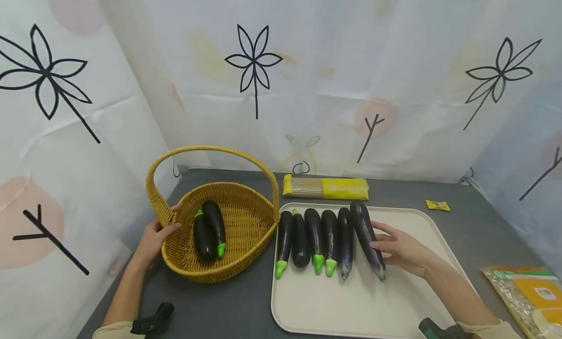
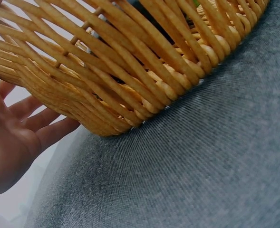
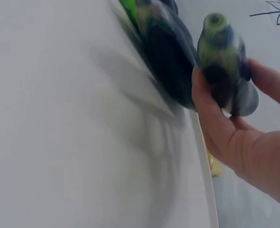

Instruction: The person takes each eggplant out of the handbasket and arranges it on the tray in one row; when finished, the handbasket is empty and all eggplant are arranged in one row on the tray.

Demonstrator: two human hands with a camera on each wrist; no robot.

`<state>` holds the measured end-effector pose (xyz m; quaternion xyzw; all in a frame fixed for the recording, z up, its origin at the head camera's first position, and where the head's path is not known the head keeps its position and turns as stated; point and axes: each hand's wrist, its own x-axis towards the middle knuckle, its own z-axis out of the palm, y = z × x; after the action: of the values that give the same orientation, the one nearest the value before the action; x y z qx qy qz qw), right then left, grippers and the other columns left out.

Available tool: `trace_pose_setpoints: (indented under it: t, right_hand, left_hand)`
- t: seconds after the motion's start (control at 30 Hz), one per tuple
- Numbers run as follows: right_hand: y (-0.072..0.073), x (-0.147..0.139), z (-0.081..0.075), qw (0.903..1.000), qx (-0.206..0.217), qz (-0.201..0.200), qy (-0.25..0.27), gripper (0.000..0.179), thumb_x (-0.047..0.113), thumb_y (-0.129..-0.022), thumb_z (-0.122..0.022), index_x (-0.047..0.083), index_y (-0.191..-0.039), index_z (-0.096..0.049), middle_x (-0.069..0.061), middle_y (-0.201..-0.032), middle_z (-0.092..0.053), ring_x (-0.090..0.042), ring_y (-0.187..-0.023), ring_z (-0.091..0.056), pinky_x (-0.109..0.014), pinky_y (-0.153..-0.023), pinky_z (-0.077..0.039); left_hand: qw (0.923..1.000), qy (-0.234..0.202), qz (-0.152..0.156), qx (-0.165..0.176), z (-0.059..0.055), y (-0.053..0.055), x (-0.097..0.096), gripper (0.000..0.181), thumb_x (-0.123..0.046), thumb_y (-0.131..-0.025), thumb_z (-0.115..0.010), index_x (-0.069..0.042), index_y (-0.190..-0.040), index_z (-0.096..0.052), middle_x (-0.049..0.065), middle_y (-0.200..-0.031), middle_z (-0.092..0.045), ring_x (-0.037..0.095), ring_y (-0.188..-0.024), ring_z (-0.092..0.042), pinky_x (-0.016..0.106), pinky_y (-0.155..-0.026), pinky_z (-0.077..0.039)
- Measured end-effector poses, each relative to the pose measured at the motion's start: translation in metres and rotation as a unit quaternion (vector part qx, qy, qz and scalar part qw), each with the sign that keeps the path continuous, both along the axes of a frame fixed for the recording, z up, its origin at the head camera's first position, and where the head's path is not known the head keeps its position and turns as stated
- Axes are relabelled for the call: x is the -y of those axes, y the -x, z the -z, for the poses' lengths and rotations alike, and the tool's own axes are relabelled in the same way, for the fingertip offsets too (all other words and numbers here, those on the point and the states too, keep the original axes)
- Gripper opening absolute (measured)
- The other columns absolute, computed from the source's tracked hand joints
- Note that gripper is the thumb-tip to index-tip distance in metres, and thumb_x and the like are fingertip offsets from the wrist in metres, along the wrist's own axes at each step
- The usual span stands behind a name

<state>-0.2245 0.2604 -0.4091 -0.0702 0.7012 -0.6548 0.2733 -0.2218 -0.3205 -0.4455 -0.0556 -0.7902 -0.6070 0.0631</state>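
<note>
My left hand (image 1: 153, 236) holds the side of a yellow wicker basket (image 1: 248, 227), near the foot of its tall arched handle. From the left wrist, that hand's fingers (image 2: 59, 130) reach behind the woven wall. Inside the basket lie two dark eggplants with bright green stem ends, one eggplant (image 1: 215, 222) beside the other. My right hand (image 1: 406, 251) grips a long purple-black eggplant (image 1: 366, 236) over the cream tray (image 1: 325, 305). The right wrist view shows its greenish end (image 3: 218, 42) between thumb and fingers. Several more eggplants (image 1: 313, 231) lie in a row on the tray.
Behind the tray lies a yellow noodle packet (image 1: 325, 188). A small yellow sachet (image 1: 437, 205) sits at the back right, and a clear food bag (image 1: 531, 295) at the right edge. A patterned white curtain (image 1: 303, 85) hangs behind the grey table (image 1: 210, 309).
</note>
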Motion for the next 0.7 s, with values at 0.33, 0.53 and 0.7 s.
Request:
trace_pose_setpoints:
  t: [0.33,0.53,0.7]
  right_hand:
    - [0.001,-0.002,0.008,0.996,0.014,0.064,-0.06,0.08,0.009,-0.093,-0.06,-0.006,-0.15,-0.005,-0.04,-0.145,-0.013,-0.033,-0.114,-0.053,-0.049,-0.09,-0.045]
    - [0.002,0.002,0.011,0.9917,0.01,0.079,-0.1,0.079,0.009,-0.093,-0.062,-0.007,-0.149,-0.009,-0.04,-0.144,-0.017,-0.035,-0.114,-0.052,-0.049,-0.088,-0.047]
    - [0.003,0.009,0.01,0.9851,0.003,0.091,-0.146,0.083,0.015,-0.089,-0.068,-0.006,-0.149,-0.014,-0.039,-0.142,-0.025,-0.04,-0.114,-0.052,-0.049,-0.085,-0.048]
  left_hand:
    - [1.0,-0.005,0.003,-0.004,-0.001,0.001,-0.002,0.051,-0.015,-0.099,-0.053,-0.003,-0.146,-0.037,-0.001,-0.117,-0.055,0.008,-0.095,-0.061,0.026,-0.07,-0.052]
    - [1.0,-0.005,0.001,0.0,-0.003,0.0,-0.003,0.051,-0.015,-0.099,-0.053,-0.004,-0.146,-0.038,0.002,-0.117,-0.055,0.008,-0.094,-0.061,0.026,-0.071,-0.052]
    - [0.9999,-0.01,-0.001,0.002,-0.003,-0.001,-0.003,0.051,-0.015,-0.099,-0.054,-0.004,-0.146,-0.038,-0.004,-0.116,-0.055,0.007,-0.095,-0.06,0.024,-0.071,-0.051]
